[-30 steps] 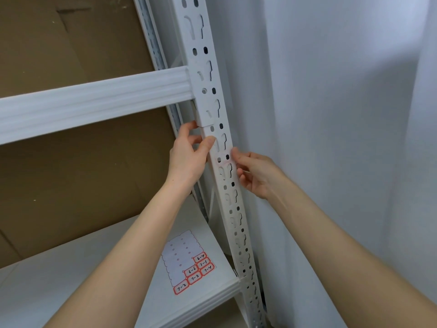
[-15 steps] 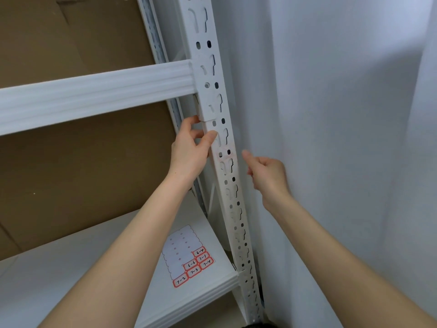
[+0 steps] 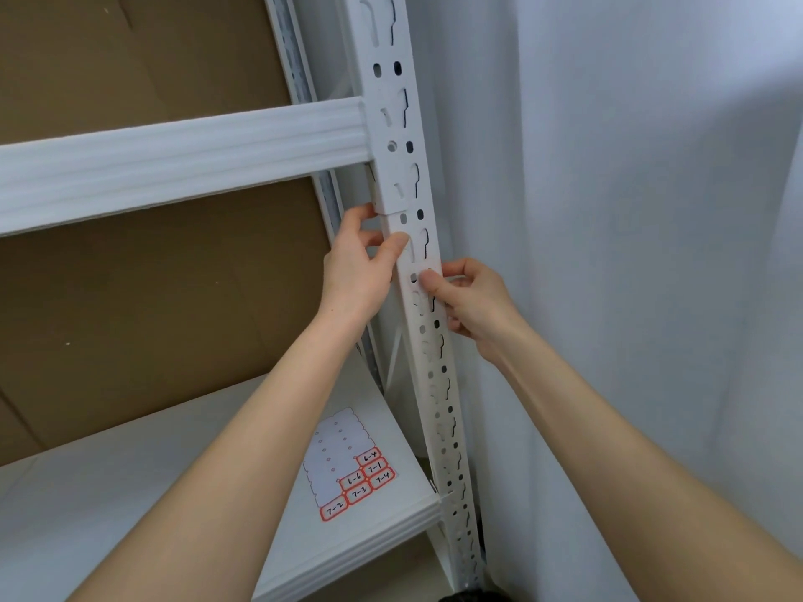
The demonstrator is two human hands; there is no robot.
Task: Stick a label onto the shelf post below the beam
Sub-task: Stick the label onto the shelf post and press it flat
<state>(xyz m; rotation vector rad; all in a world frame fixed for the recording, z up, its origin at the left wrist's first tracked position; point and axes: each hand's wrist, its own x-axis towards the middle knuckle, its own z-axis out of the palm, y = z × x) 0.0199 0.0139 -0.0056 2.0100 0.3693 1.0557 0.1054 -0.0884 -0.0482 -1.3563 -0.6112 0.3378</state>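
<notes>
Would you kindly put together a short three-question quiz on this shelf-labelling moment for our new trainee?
1. True or false: the left hand touches the shelf post above the beam.
2. Where does the label sheet lie? A) on the shelf board below the beam; B) on top of the beam; C) on the floor.
3. How many red-bordered labels remain on the label sheet?
Key: 1 false, the left hand touches the shelf post below the beam; 2 A; 3 six.
</notes>
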